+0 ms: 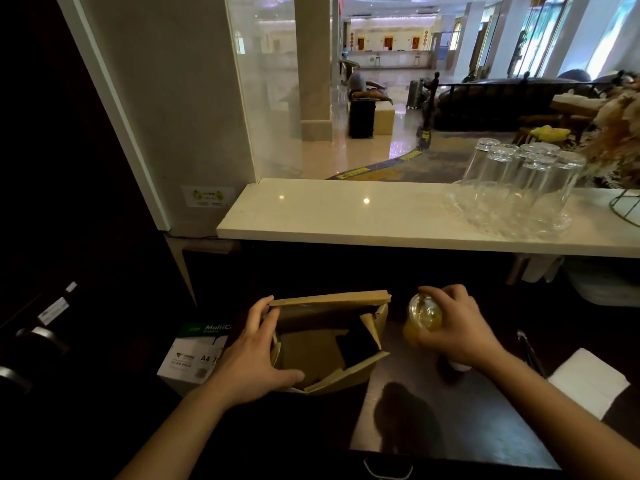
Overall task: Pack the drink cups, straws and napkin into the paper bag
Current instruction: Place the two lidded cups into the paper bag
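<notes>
Head view looks down on both hands working side by side at a dark counter [433, 427]. Between them stands the paper bag [329, 344], mouth up and open, its rim rumpled and one flap folded back on the far side. The left hand [252, 355] is clamped on the bag's left rim, fingers hooked over the far corner and thumb lying along the near edge, spreading the mouth.

Just to the right of the bag, the right hand [453, 330] is closed from above around a clear drink cup [424, 317] holding yellow liquid, fingers draped over its lid. The cup leans, its top tipped toward the bag and away from the wrist, so its long axis is tilted rather than upright. I cannot tell whether its base touches the counter.

That is the relation the next move probably turns on: the bag's opening lies directly to the left of the cup hand, just beside it, so the cup likely needs lifting over the right rim and righting before it goes down. Inside, the bag shows brown floor and a dark patch I cannot identify.

A white napkin [588, 382] lies on the counter to the right of the right forearm, nearer that hand. Straws are not clearly visible.
</notes>
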Available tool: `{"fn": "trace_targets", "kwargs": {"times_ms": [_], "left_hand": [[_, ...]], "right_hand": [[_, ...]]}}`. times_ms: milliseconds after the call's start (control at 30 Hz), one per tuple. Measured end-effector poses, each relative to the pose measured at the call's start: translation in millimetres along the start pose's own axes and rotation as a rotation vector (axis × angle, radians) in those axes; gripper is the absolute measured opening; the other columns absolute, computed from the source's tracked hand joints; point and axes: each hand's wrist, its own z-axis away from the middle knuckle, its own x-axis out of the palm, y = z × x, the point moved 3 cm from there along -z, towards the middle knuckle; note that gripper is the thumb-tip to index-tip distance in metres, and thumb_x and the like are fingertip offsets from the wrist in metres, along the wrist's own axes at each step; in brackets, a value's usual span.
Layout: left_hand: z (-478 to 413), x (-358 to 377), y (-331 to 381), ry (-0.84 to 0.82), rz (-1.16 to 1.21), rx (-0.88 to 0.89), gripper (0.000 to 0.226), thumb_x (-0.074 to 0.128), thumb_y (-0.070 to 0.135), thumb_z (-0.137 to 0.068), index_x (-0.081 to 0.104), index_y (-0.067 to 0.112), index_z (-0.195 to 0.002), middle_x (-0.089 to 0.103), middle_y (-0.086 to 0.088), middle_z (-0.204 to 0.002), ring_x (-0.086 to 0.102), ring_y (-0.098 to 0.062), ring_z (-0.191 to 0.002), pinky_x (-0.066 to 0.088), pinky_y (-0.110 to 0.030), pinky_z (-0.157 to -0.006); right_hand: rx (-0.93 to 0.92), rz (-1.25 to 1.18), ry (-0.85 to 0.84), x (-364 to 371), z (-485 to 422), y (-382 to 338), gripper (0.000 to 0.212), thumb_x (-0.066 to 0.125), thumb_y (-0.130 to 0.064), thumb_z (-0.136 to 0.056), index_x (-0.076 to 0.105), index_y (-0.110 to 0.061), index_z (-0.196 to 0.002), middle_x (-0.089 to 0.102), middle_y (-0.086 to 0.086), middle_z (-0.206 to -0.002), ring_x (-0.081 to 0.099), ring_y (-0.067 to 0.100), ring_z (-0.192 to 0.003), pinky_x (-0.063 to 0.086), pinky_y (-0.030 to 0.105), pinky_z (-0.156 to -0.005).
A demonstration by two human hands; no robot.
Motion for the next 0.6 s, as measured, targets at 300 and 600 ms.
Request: {"fn": "trace_targets", "kwargs": {"times_ms": [300,600], "left_hand": [[3,1,-3,0.004,-0.149,0.024,0.133,0.051,0.1,-0.049,-0.004,0.033,-0.151,-0.034,0.028,-0.151,0.02,-0.019,-0.143,0.037,-0.044,-0.109],[11,-9,10,-0.012,-0.474,0.076,0.122,0.034,0.093,-0.066,-0.003,0.016,-0.154,-0.034,0.002,-0.158,-0.038,-0.012,-0.139,-0.003,-0.053,-0.12]], "right_hand": [[-0.403,-0.132,-0.108,-51,23,-117,0.093,0.072,-0.054,-0.051,0.037,-0.048,-0.138,0.035,-0.016,-0.122,0.046,0.008,-0.114,0.047,0.024,-0.093],[-0.584,0.217,-0.281,43,18,-157,0.094,0.074,-0.056,-0.067,0.03,-0.035,-0.146,0.034,-0.003,-0.133,0.037,0.018,-0.122,0.047,0.032,-0.099]]}}
